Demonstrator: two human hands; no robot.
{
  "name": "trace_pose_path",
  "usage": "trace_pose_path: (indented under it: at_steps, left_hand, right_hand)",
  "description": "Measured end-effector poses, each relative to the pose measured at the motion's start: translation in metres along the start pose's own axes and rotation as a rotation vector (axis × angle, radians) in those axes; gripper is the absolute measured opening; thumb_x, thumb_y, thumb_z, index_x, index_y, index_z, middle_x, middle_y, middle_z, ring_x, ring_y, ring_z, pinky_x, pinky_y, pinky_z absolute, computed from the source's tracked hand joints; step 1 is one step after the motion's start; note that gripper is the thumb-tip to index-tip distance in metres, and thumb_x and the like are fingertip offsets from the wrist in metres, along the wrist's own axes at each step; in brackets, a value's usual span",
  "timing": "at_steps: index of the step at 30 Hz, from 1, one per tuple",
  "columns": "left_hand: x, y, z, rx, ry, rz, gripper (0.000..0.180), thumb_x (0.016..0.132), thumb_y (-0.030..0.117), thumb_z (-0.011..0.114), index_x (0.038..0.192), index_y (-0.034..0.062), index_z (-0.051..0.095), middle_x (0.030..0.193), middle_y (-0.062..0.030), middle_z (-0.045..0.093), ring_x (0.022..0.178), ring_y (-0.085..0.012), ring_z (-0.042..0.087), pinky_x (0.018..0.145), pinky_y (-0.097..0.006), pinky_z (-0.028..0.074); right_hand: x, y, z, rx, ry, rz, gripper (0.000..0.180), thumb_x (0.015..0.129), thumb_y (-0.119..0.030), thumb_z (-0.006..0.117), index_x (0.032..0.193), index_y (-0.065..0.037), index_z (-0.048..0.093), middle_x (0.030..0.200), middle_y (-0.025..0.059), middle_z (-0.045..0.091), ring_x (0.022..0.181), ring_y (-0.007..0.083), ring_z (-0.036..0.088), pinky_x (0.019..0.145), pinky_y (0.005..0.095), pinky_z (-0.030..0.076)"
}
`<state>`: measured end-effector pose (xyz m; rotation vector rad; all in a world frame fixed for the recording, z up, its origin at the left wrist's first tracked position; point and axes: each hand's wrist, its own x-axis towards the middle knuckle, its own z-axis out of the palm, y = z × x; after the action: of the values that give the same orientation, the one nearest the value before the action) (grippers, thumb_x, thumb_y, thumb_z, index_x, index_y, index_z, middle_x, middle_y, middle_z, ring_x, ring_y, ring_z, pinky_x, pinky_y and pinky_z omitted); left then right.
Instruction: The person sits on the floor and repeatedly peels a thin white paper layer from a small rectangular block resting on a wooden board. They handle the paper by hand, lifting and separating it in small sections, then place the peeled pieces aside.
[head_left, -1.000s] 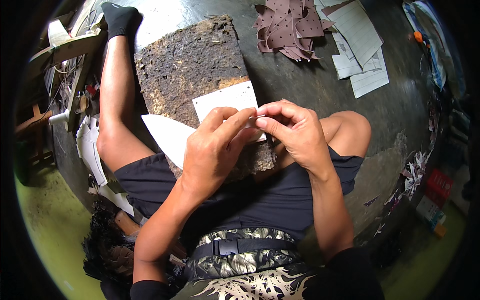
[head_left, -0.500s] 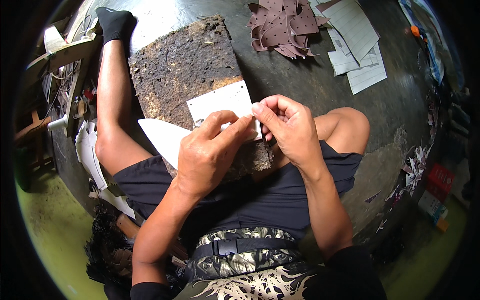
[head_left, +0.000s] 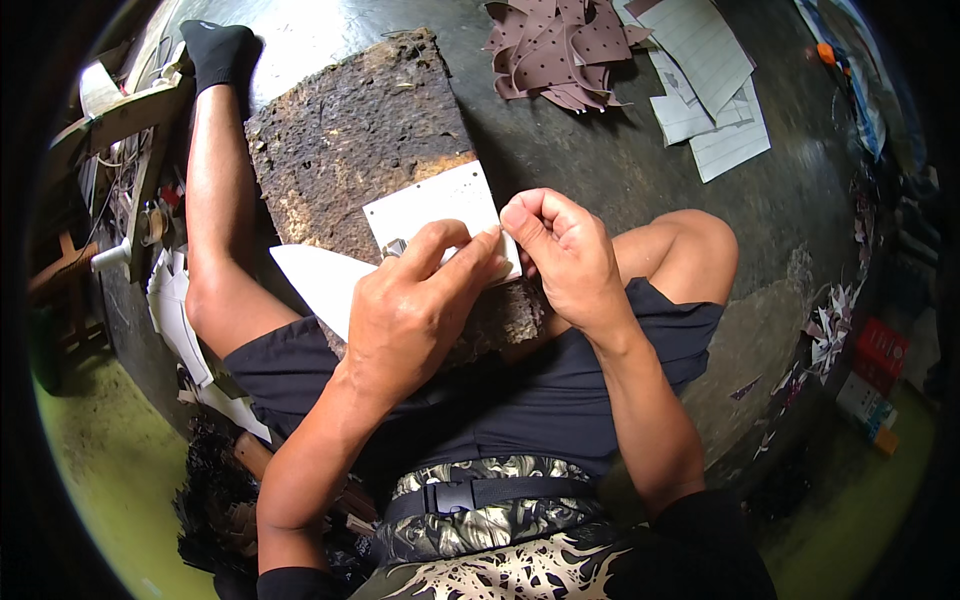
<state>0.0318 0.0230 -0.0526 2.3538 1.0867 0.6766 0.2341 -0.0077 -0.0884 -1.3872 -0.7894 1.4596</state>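
Observation:
A white rectangular plate (head_left: 425, 205) with small dark holes near its corners lies on a thick, rough dark board (head_left: 365, 120) across my lap. My left hand (head_left: 415, 300) rests over the plate, its thumb and forefinger pinched together at the plate's right edge. A small silver metal piece (head_left: 396, 247) shows beside its curled fingers; its kind is unclear. Close by, my right hand (head_left: 568, 258) pinches thumb against forefinger, almost touching the left fingertips. What sits in either pinch is too small to name. Under my left wrist, a white pointed sheet (head_left: 318, 280) juts out leftward.
Beyond the board lie brown dotted scraps (head_left: 555, 50) and lined paper sheets (head_left: 715, 90). At left stands a wooden frame (head_left: 125, 110), with white cut pieces (head_left: 180, 315) below it. Shredded scraps (head_left: 828, 330) and a red box (head_left: 880, 352) lie at right.
The board and the plate appear slightly farther left, as does most of the view. Both hands keep nearly the same pinched pose by the plate's right edge.

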Motion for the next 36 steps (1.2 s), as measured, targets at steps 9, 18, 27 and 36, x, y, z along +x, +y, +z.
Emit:
trace_pose_path:
  at_steps: [9, 18, 27, 36]
  left_hand:
    - [0.002, -0.007, 0.002, 0.087, 0.086, 0.058, 0.028, 0.092, 0.02, 0.095, 0.119, 0.0168, 0.087, 0.102, -0.0006, 0.073, 0.076, -0.02, 0.066, 0.062, -0.037, 0.05]
    - [0.001, -0.011, 0.002, 0.039, 0.09, 0.046, 0.027, 0.089, 0.019, 0.096, 0.114, 0.015, 0.087, 0.098, -0.0003, 0.073, 0.078, -0.0209, 0.064, 0.069, -0.038, 0.049]
    - [0.003, -0.01, 0.001, 0.055, 0.077, 0.046, 0.027, 0.089, 0.019, 0.096, 0.114, 0.0156, 0.086, 0.097, -0.0001, 0.072, 0.079, -0.021, 0.063, 0.071, -0.038, 0.049]
    - [0.005, -0.01, 0.001, 0.047, 0.084, 0.037, 0.027, 0.087, 0.018, 0.097, 0.111, 0.0159, 0.086, 0.097, 0.0007, 0.072, 0.079, -0.0213, 0.062, 0.072, -0.039, 0.049]
  right_hand:
    - [0.001, 0.009, 0.013, -0.083, 0.041, -0.06, 0.034, 0.12, -0.032, 0.07, 0.108, 0.0, 0.069, 0.087, -0.0006, 0.067, 0.081, 0.0062, 0.056, 0.07, 0.0282, 0.051]
    - [0.007, 0.017, 0.005, -0.08, 0.025, -0.079, 0.036, 0.12, -0.033, 0.07, 0.111, 0.002, 0.069, 0.089, 0.0003, 0.067, 0.083, 0.0068, 0.056, 0.072, 0.0294, 0.051]
    - [0.011, 0.018, -0.002, -0.074, 0.022, -0.014, 0.036, 0.12, -0.034, 0.07, 0.112, 0.001, 0.069, 0.089, 0.0001, 0.067, 0.083, 0.006, 0.056, 0.071, 0.0287, 0.05]
    - [0.02, 0.031, -0.009, -0.113, 0.04, -0.034, 0.036, 0.119, -0.034, 0.072, 0.112, 0.001, 0.07, 0.09, 0.0008, 0.069, 0.083, 0.0073, 0.059, 0.073, 0.0294, 0.052]
